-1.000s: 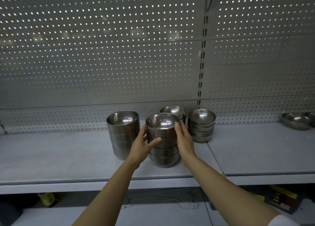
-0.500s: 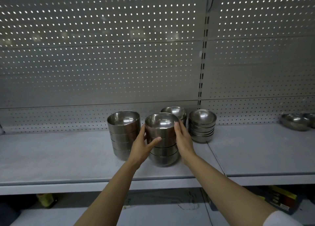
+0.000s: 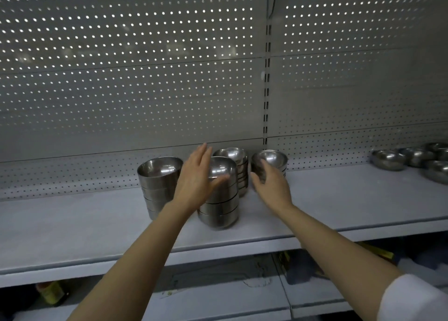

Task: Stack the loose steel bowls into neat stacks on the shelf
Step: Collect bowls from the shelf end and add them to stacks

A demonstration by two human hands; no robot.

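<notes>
Several stacks of steel bowls stand on the grey shelf [image 3: 97, 223]: a left stack [image 3: 158, 177], a front stack [image 3: 219, 208], a back stack [image 3: 234, 154] and a right stack [image 3: 274, 158]. My left hand [image 3: 195, 177] is raised with straight fingers beside the front stack's top bowl, its thumb across the bowl's front. My right hand [image 3: 272, 187] hovers with loosely curled fingers in front of the right stack, holding nothing that I can see. Loose steel bowls [image 3: 389, 159] lie at the shelf's far right.
A perforated back panel [image 3: 145, 78] rises behind the shelf, with a slotted upright [image 3: 266, 90] behind the stacks. Bare shelf surface stretches left of the stacks and between the right stack and the loose bowls. A lower shelf holds a yellow packet [image 3: 49, 294].
Both hands have let go of the front stack. The left hand lifted with fingers straightened; the right hand moved right, to the front of the right stack. The view shifted right.
</notes>
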